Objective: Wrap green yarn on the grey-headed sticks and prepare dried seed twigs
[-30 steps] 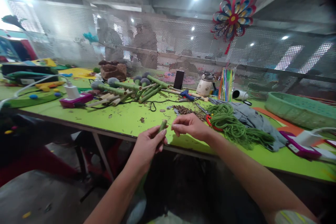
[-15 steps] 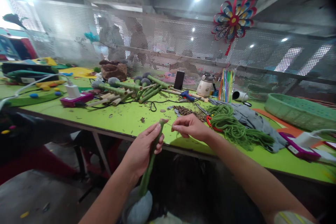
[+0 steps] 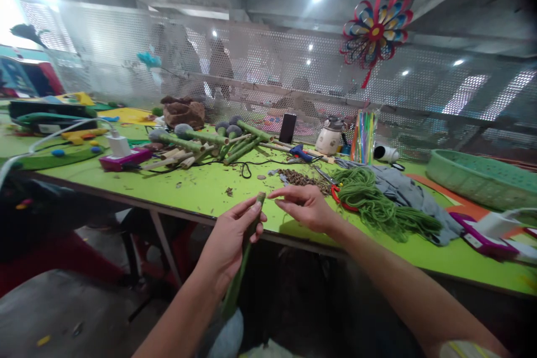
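Head view: the left hand [image 3: 229,238] is closed around a long green-wrapped thin stick [image 3: 251,224], with the thumb and fingers pressed on its upper part. The stick stands nearly upright, in front of the near edge of the bright green flat table [image 3: 201,187], and its lower end goes down out of sight.

The right hand [image 3: 308,208] is at 3 o'clock from the stick's top. Its fingers are stretched out and a little apart, the tips just beside the stick.

At 2 o'clock lies a bundle of green yarn [image 3: 377,210]. Farther right is a pale green woven basket [image 3: 478,182]; its wall hides the inside. At 1 o'clock a clear plastic cup [image 3: 364,140] holds coloured straws, standing upright.
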### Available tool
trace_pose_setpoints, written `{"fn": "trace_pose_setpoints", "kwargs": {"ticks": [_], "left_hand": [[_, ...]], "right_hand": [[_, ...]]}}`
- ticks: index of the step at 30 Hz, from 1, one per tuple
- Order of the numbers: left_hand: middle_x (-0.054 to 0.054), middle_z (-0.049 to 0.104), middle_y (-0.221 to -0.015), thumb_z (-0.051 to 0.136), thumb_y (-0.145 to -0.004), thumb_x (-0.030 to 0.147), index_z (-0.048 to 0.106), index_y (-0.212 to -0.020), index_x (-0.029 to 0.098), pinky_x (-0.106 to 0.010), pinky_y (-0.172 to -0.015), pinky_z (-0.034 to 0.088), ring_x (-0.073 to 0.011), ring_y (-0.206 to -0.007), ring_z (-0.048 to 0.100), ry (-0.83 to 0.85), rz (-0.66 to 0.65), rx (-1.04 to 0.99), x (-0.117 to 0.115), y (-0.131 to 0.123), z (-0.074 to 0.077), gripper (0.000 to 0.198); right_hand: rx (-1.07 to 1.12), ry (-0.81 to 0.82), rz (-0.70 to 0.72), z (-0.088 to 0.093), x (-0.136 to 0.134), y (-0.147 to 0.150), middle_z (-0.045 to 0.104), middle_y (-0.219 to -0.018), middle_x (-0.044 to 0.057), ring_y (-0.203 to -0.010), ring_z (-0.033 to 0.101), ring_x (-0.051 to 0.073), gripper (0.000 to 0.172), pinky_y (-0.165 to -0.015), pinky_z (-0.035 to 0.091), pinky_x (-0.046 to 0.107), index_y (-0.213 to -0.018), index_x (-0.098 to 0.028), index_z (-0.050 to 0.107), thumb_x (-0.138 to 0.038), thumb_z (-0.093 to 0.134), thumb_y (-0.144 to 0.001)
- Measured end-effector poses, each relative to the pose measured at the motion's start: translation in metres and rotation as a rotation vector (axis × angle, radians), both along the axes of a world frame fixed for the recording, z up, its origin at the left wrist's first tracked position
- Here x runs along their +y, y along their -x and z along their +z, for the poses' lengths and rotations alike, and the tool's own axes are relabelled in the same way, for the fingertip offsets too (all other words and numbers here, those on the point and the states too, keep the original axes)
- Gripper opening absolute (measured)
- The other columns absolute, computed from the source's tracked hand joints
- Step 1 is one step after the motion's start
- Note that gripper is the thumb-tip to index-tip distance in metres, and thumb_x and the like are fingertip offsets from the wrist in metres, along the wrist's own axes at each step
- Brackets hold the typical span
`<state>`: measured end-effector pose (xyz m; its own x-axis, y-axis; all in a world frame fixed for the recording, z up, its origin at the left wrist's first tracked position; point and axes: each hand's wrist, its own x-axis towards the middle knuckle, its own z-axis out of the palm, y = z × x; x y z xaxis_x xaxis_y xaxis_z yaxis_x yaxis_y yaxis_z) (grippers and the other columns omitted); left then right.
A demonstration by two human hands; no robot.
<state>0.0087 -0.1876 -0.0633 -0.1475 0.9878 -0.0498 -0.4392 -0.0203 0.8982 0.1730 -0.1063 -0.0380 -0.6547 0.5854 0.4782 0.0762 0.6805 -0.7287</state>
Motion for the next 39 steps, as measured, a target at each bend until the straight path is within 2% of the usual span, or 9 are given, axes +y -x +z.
{"fn": "trace_pose_setpoints", "kwargs": {"ticks": [4,11,18,23,28,33,39], "left_hand": [[-0.002,0.058,-0.067,0.07,-0.073,0.029,0.061,-0.111,0.012,-0.015,-0.041,0.033,-0.0062,-0.05,0.05,-0.008,0.053,0.024,0.003,-0.003,-0.003,0.043],[-0.003,0.062,-0.066,0.072,-0.071,0.026,0.062,-0.108,0.009,-0.018,-0.046,0.042,-0.0108,-0.052,0.058,0.002,0.105,0.052,0.004,-0.005,-0.004,0.042],[-0.004,0.064,-0.069,0.073,-0.069,0.026,0.064,-0.1,0.007,-0.016,-0.044,0.039,-0.0097,-0.053,0.059,-0.029,0.148,0.092,0.004,-0.009,-0.005,0.038],[-0.001,0.063,-0.065,0.071,-0.071,0.028,0.057,-0.106,0.011,-0.018,-0.042,0.038,-0.0117,-0.05,0.059,-0.094,0.159,0.113,0.003,-0.012,-0.002,0.041],[-0.001,0.064,-0.064,0.07,-0.072,0.029,0.053,-0.1,0.014,-0.018,-0.042,0.039,-0.0117,-0.049,0.059,-0.109,0.183,0.112,0.002,-0.011,-0.003,0.036],[-0.001,0.064,-0.065,0.068,-0.074,0.03,0.052,-0.1,0.016,-0.018,-0.043,0.04,-0.0119,-0.049,0.059,-0.138,0.176,0.141,0.001,-0.012,-0.003,0.033],[-0.001,0.064,-0.063,0.068,-0.074,0.03,0.051,-0.098,0.016,-0.018,-0.042,0.039,-0.0117,-0.048,0.058,-0.153,0.181,0.14,0.002,-0.012,-0.002,0.032]], "right_hand": [[-0.057,-0.133,-0.017,0.0,-0.005,0.002,0.04,-0.053,-0.005,-0.048,0.027,0.006,0.032,-0.045,0.024,0.019,-0.11,-0.011,0.067,-0.025,0.054,-0.085],[-0.132,-0.185,-0.002,-0.002,-0.002,0.002,0.047,-0.058,-0.003,-0.051,0.031,0.007,0.036,-0.048,0.027,0.019,-0.116,-0.012,0.064,-0.026,0.053,-0.086],[-0.157,-0.141,0.031,0.0,-0.001,0.0,0.041,-0.054,-0.004,-0.05,0.029,0.007,0.035,-0.048,0.026,0.019,-0.113,-0.011,0.066,-0.03,0.053,-0.086],[-0.171,-0.056,0.039,0.002,-0.003,0.0,0.031,-0.052,-0.007,-0.048,0.024,0.007,0.037,-0.045,0.02,0.02,-0.118,-0.012,0.063,-0.029,0.053,-0.086],[-0.143,0.027,0.073,0.001,-0.002,0.001,0.025,-0.052,-0.008,-0.047,0.02,0.006,0.037,-0.044,0.017,0.021,-0.117,-0.012,0.063,-0.03,0.055,-0.085],[-0.082,0.111,0.059,-0.001,-0.001,0.001,0.028,-0.051,-0.008,-0.045,0.023,0.006,0.036,-0.043,0.019,0.019,-0.114,-0.012,0.063,-0.032,0.056,-0.084],[-0.079,0.101,0.054,0.001,-0.002,0.001,0.03,-0.049,-0.007,-0.044,0.025,0.005,0.036,-0.042,0.02,0.019,-0.111,-0.01,0.066,-0.031,0.057,-0.084]]}}
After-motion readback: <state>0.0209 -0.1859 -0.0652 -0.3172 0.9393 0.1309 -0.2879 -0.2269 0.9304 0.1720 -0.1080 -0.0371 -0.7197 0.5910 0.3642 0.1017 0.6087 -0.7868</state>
